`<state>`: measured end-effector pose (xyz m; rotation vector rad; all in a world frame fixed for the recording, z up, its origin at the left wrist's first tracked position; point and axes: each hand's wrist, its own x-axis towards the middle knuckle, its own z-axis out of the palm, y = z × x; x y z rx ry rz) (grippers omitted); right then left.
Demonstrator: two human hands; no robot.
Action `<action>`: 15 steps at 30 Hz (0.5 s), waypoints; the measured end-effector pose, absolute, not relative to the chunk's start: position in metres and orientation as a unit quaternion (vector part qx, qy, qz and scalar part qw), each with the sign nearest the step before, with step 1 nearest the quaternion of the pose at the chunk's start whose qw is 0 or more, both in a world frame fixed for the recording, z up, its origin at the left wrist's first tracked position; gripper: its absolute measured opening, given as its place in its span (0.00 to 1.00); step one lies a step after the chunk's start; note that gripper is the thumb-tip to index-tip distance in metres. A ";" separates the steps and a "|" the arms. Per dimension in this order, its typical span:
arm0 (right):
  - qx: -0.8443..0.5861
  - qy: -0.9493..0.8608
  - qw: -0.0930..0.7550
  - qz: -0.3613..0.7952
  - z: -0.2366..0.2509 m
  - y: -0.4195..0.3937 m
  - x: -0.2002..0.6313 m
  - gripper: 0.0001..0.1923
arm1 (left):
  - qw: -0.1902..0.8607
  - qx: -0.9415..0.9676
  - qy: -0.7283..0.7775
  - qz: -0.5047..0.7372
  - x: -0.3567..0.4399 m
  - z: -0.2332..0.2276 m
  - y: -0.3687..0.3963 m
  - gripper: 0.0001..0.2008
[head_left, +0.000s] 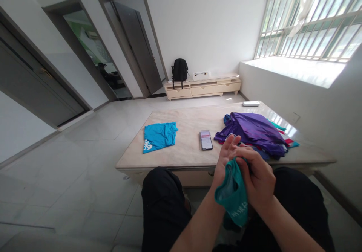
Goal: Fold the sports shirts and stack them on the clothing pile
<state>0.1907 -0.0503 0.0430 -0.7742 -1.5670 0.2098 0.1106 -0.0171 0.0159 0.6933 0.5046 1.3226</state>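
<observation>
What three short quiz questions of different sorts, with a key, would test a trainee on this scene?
1. True or false: both hands hold the teal cloth.
2. What lies on the table between the blue shirt and the clothes pile? A) phone B) cup C) book
3. Fill in: the top garment of the pile is ____.

Key:
1. True: the left hand and right hand both grip it.
2. A, the phone.
3. Purple.
</observation>
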 end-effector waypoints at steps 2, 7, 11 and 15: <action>-0.346 -0.683 0.640 0.061 0.039 -0.049 0.193 0.09 | 0.666 0.395 0.206 0.599 0.098 0.015 -0.017 0.37; -0.380 -0.675 0.632 0.008 0.039 -0.040 0.197 0.08 | 0.557 0.517 0.277 0.588 0.056 0.027 -0.032 0.36; -0.389 -0.709 0.588 -0.018 0.045 -0.033 0.200 0.08 | 0.525 0.564 0.364 0.524 0.038 0.044 -0.056 0.39; -0.395 -0.732 0.554 0.003 0.047 -0.031 0.202 0.06 | 0.399 0.620 0.478 0.476 0.037 0.060 -0.063 0.23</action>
